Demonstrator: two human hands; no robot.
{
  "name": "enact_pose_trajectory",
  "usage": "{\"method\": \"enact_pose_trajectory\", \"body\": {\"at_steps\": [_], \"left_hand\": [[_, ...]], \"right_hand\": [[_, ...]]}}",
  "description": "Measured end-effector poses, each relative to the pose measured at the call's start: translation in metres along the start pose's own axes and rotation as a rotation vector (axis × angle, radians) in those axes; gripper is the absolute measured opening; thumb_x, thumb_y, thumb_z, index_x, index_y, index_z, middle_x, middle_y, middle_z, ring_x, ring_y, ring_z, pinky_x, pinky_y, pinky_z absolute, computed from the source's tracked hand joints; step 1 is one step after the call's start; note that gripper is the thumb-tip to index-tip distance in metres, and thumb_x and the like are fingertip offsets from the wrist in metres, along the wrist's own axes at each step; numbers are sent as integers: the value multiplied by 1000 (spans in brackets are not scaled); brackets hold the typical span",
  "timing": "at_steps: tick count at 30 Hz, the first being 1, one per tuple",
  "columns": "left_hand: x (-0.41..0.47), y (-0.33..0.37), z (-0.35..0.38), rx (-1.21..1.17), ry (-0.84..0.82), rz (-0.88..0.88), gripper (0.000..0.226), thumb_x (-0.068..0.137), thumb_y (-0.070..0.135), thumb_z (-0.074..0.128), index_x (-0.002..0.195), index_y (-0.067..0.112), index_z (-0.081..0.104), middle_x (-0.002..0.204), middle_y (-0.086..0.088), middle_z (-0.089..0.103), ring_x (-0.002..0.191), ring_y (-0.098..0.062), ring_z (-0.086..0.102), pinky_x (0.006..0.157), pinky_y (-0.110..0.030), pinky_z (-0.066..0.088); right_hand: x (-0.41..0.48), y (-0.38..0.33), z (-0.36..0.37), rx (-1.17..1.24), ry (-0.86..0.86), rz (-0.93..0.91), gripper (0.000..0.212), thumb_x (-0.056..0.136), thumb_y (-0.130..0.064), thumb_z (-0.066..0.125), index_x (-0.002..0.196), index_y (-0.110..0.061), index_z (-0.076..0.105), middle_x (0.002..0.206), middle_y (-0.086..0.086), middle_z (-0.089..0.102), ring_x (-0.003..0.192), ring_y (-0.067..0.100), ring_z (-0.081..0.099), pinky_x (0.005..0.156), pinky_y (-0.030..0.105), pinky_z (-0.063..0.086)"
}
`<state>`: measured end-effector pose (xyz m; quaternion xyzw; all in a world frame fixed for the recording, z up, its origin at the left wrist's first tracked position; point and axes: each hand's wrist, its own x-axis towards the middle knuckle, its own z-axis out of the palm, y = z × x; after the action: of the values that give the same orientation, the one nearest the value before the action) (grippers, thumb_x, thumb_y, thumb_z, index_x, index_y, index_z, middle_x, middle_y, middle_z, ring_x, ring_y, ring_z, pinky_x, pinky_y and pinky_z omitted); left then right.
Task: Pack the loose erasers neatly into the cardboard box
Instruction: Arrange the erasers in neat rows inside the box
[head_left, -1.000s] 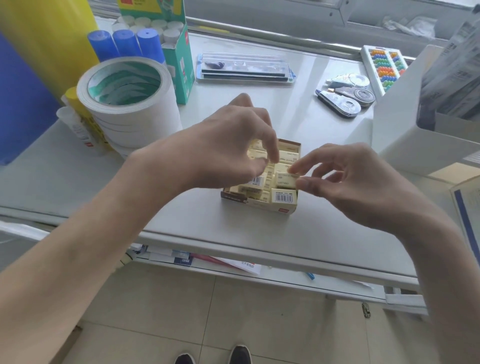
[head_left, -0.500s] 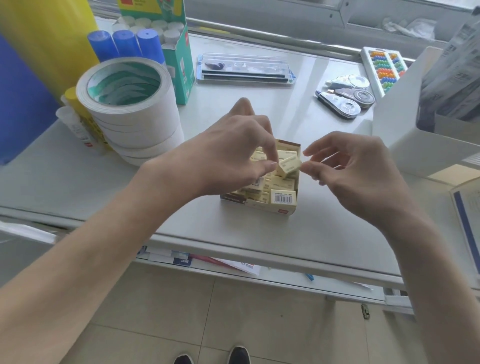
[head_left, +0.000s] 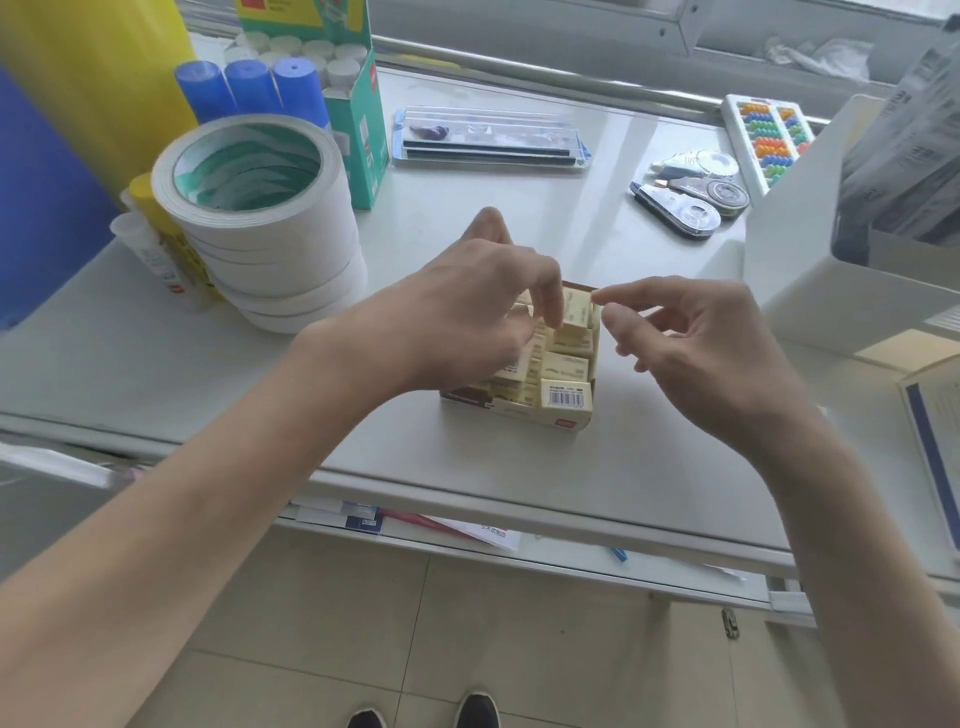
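The eraser (head_left: 576, 314) at the cardboard box's (head_left: 509, 413) 1 o'clock corner is pinched in the left hand's (head_left: 467, 312) grip (thumb hidden). It should be seated squarely, steadied by the right hand's (head_left: 696, 353) narrow, empty grip.

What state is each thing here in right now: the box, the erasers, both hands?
cardboard box: open, nearly full of erasers.
raised eraser: sticks up above the others, far right corner.
left hand: fingertips against the raised eraser; grip unclear.
right hand: relaxed, index tip at that eraser's corner.
tape rolls: stacked.
glue stick carton: open, sticks capped.
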<state>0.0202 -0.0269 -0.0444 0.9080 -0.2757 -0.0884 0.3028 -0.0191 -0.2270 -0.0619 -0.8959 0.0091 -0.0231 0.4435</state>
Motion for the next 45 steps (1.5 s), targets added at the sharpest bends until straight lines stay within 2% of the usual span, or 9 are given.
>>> {"method": "enact_pose_trajectory", "body": {"at_steps": [6,11,14,20,24,28,33,40,45], "left_hand": [[-1,4,1,-87,-67,-51,36,86,3,48,85,36,64,94,8,34,101,-6,42,70,-15,44],[3,1,-4,-15,114,37,32,85,-4,46,88,23,62,83,17,45,95,-7,33,73,-9,31],[7,-3,-9,95,208,72,26,87,0,51,95,23,61,95,10,54,96,-5,33,73,-12,31],[5,-3,-11,233,408,-123,23,90,9,54,108,20,62,110,4,59,92,-12,48,75,-26,38],[-2,-1,-21,193,313,-430,33,84,6,51,112,20,61,115,-4,60,107,-26,56,91,-37,47],[-8,-1,-26,259,135,-596,38,83,3,50,118,16,56,118,-8,58,110,-32,55,93,-41,48],[-10,-7,-20,337,57,-598,37,82,8,57,118,19,56,117,-7,58,109,-32,56,92,-41,48],[-7,-20,-9,241,117,-529,33,81,9,66,110,22,60,107,-6,61,96,-30,60,81,-39,52],[-6,-23,-13,197,238,-473,28,80,12,69,106,18,59,103,-7,61,92,-29,61,83,-44,54]], "right_hand": [[3,2,0,-10,-111,-4,22,90,-33,69,113,-32,71,97,-5,66,87,15,66,78,44,58],[6,5,1,-30,-98,-19,26,89,-32,71,114,-30,72,102,-4,65,89,14,66,80,44,57],[11,6,1,-42,-65,-35,23,91,-25,70,114,-28,72,105,-4,64,90,13,65,81,43,57],[22,5,1,-74,22,-57,25,92,-14,67,116,-21,72,106,-5,68,87,12,62,80,42,57],[28,6,7,-74,29,-74,22,90,-14,69,110,-20,74,102,-5,69,85,14,62,76,33,55],[31,7,11,-72,27,-96,23,90,-11,69,109,-22,74,103,-6,69,85,14,62,70,16,44],[32,6,12,-70,22,-103,23,89,-11,69,109,-23,75,103,-7,68,85,15,62,71,17,45],[31,4,11,-123,-2,-82,21,90,-15,69,108,-22,76,101,-9,68,89,14,63,66,6,41],[28,1,12,-110,73,-70,16,87,-17,72,102,-20,77,96,-6,72,83,9,65,68,14,47]]}}
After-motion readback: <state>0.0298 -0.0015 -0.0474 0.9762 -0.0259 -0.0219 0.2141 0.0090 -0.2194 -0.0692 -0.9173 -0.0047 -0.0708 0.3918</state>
